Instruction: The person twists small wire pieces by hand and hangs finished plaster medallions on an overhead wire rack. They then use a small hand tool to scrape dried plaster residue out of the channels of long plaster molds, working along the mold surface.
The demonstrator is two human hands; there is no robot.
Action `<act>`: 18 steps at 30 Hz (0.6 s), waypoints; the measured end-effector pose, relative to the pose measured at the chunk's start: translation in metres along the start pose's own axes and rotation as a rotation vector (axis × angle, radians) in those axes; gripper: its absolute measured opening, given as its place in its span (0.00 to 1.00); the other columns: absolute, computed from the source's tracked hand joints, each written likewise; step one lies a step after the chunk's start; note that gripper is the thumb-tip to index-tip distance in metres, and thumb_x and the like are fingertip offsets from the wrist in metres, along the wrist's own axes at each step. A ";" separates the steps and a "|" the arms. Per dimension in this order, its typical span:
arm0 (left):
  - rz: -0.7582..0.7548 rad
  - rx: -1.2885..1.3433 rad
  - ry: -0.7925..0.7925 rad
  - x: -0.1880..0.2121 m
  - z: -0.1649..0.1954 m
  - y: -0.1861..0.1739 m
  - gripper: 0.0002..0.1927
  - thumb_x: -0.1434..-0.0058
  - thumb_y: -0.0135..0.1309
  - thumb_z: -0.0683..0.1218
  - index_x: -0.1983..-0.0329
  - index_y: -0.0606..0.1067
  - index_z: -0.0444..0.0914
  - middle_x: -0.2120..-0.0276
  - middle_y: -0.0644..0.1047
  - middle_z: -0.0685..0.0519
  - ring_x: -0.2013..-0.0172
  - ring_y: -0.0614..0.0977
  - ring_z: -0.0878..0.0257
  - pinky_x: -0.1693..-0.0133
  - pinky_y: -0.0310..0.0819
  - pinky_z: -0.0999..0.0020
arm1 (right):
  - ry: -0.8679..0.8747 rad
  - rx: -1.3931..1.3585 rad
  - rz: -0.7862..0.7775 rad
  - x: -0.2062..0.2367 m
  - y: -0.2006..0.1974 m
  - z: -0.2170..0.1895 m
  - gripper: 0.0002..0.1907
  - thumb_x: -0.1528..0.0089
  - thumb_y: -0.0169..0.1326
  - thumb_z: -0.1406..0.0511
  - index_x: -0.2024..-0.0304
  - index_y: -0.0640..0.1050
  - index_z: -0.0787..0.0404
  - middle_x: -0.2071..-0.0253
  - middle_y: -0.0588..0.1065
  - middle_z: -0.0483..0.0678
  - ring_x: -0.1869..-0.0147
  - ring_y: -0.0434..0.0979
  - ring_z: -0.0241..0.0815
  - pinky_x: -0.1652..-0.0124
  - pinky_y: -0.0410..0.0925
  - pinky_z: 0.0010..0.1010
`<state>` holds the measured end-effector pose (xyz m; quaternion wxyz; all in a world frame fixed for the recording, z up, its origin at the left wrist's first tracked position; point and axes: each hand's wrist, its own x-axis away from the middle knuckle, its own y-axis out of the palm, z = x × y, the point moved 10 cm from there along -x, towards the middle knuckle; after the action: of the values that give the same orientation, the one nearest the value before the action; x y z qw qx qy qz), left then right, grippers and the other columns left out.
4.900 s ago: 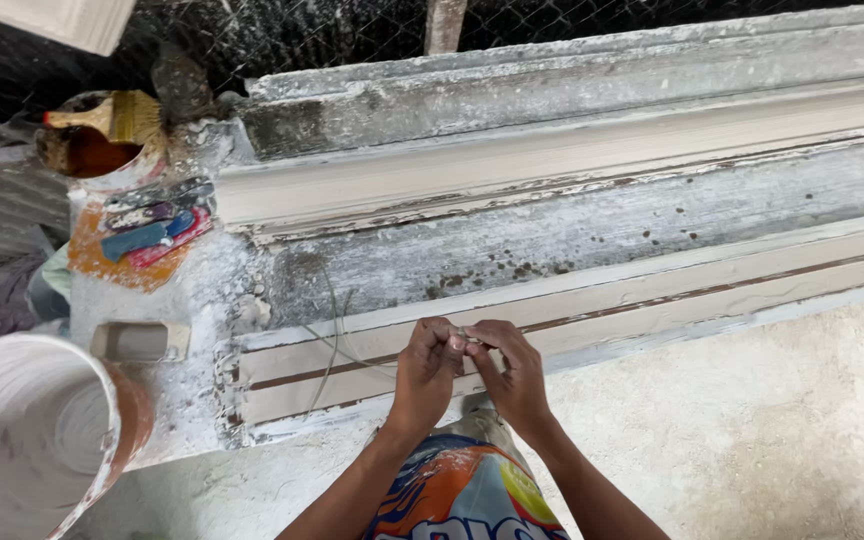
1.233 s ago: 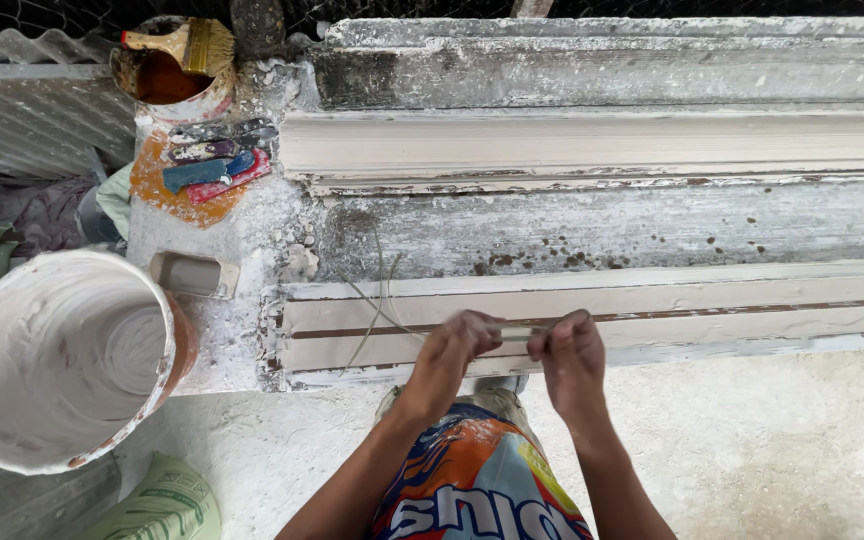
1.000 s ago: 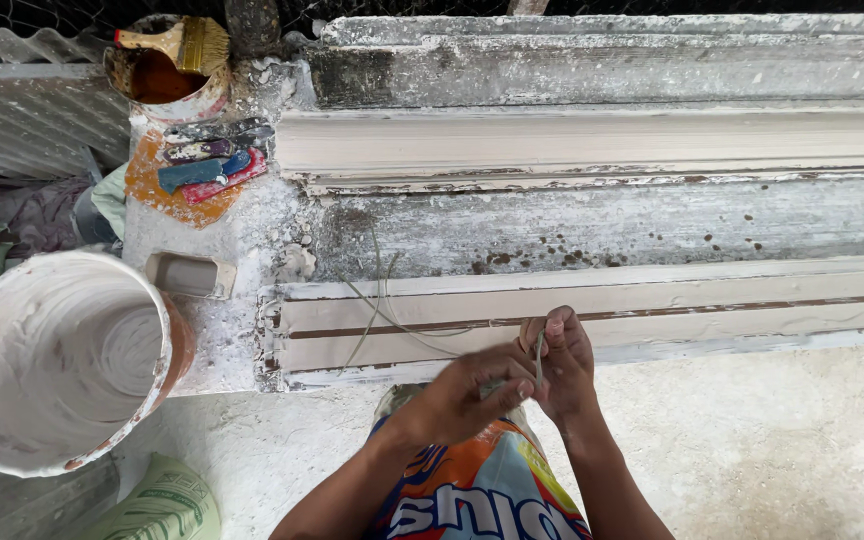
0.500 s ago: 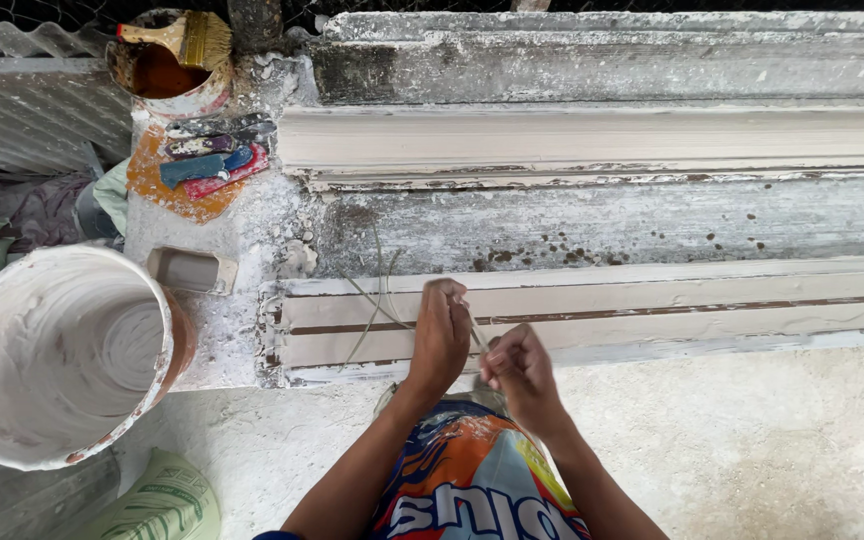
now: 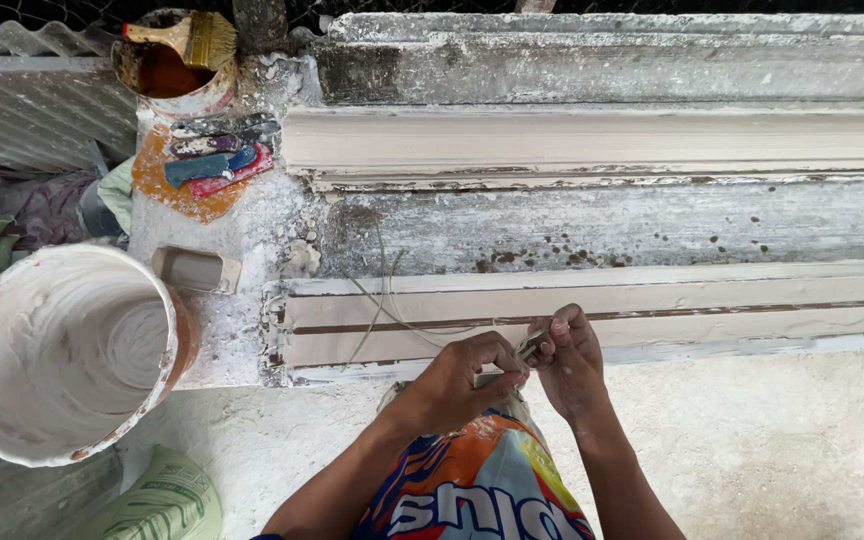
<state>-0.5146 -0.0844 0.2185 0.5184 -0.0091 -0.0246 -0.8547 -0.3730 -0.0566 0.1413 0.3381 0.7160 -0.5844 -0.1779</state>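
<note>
While we look straight down, these lines run from our body outward.

Shirt: we see a bright orange, blue and white garment (image 5: 477,485) at the bottom edge, between our two forearms.
Left hand: our left hand (image 5: 462,375) is closed, fingers curled in and pinching one end of a thin pale fibre strand (image 5: 392,315).
Right hand: our right hand (image 5: 569,360) is closed too, thumb and fingers pinched on the same small bit; both hands touch each other just above the shirt.
Strand: the strand sits in the pinch between both hands and trails away to the left, looping loosely over the near moulding and onto the grey strip behind it.
Near moulding: a long pale plaster strip (image 5: 712,305) with a dark groove lies across the surface (image 5: 252,340), just beyond our knuckles.
Floor: white, dusty ground (image 5: 782,440) spreads to our right.
Bucket: a big white-coated bucket (image 5: 57,350) stands at our left, beside the surface's end.
Sack: a green printed sack (image 5: 167,505) lies below the bucket.
Small block: a small plaster-caked trough (image 5: 192,268) rests near the bucket's rim.
Far moulding: a second pale strip (image 5: 602,140) lies well beyond the first.
Scrapers: blue and red tools (image 5: 217,160) lie on an orange patch.
Tin: a rusty tin (image 5: 167,65) carries a brush (image 5: 187,35) across its rim, farthest left.
</note>
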 end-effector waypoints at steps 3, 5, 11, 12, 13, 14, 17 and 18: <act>0.095 -0.144 -0.188 -0.001 -0.036 -0.008 0.08 0.34 0.59 0.43 0.62 0.75 0.33 0.66 0.77 0.48 0.70 0.75 0.61 0.67 0.71 0.64 | -0.086 0.061 -0.070 0.002 0.014 -0.008 0.06 0.28 0.51 0.64 0.57 0.68 0.56 0.70 0.69 0.42 0.66 0.66 0.32 0.63 0.63 0.26; 0.225 -0.004 0.009 -0.008 -0.035 -0.021 0.07 0.32 0.54 0.42 0.62 0.71 0.33 0.64 0.77 0.50 0.65 0.80 0.65 0.63 0.79 0.69 | -0.114 0.170 -0.152 0.004 0.026 -0.005 0.06 0.26 0.51 0.64 0.57 0.69 0.56 0.70 0.69 0.42 0.66 0.66 0.32 0.63 0.63 0.25; 0.627 0.375 -0.118 -0.025 -0.098 -0.057 0.05 0.31 0.52 0.40 0.59 0.68 0.36 0.62 0.75 0.47 0.66 0.79 0.63 0.67 0.79 0.65 | 0.139 0.469 -0.236 0.008 0.027 0.031 0.07 0.30 0.51 0.61 0.60 0.68 0.55 0.72 0.69 0.42 0.69 0.67 0.32 0.66 0.65 0.26; 0.652 0.426 -0.103 -0.025 -0.098 -0.058 0.05 0.32 0.51 0.41 0.58 0.68 0.37 0.60 0.74 0.47 0.65 0.78 0.63 0.68 0.79 0.62 | 0.131 0.418 -0.211 0.000 0.020 0.023 0.08 0.30 0.51 0.61 0.60 0.68 0.56 0.72 0.69 0.42 0.69 0.67 0.33 0.67 0.65 0.26; 0.566 0.544 -0.144 -0.029 -0.101 -0.047 0.04 0.31 0.49 0.42 0.56 0.70 0.36 0.58 0.75 0.49 0.61 0.78 0.63 0.61 0.79 0.62 | 0.122 0.368 -0.189 -0.009 0.011 0.014 0.08 0.30 0.51 0.61 0.61 0.68 0.56 0.73 0.68 0.42 0.69 0.68 0.33 0.67 0.65 0.25; 0.478 0.660 -0.188 -0.030 -0.100 -0.035 0.07 0.31 0.46 0.43 0.55 0.73 0.35 0.55 0.77 0.50 0.56 0.79 0.63 0.55 0.79 0.63 | 0.112 0.308 -0.167 -0.016 0.003 0.002 0.08 0.29 0.51 0.61 0.60 0.68 0.56 0.74 0.68 0.41 0.69 0.68 0.32 0.66 0.66 0.25; 0.204 0.822 0.023 -0.029 -0.048 -0.007 0.14 0.25 0.42 0.47 0.53 0.74 0.32 0.52 0.78 0.47 0.42 0.78 0.60 0.39 0.73 0.63 | 0.140 0.201 -0.091 -0.034 -0.024 -0.022 0.08 0.29 0.50 0.61 0.60 0.68 0.56 0.73 0.69 0.42 0.68 0.68 0.32 0.64 0.67 0.25; 0.115 0.837 0.156 -0.028 -0.022 0.001 0.16 0.22 0.41 0.48 0.52 0.74 0.31 0.51 0.78 0.46 0.36 0.77 0.58 0.33 0.70 0.63 | 0.186 0.217 -0.071 -0.039 -0.030 -0.023 0.08 0.30 0.50 0.61 0.60 0.68 0.57 0.71 0.70 0.43 0.68 0.69 0.33 0.64 0.67 0.24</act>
<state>-0.5003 -0.0614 0.1953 0.5246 0.2651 -0.3295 -0.7389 -0.3467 -0.0099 0.1318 0.3049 0.7818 -0.5407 -0.0584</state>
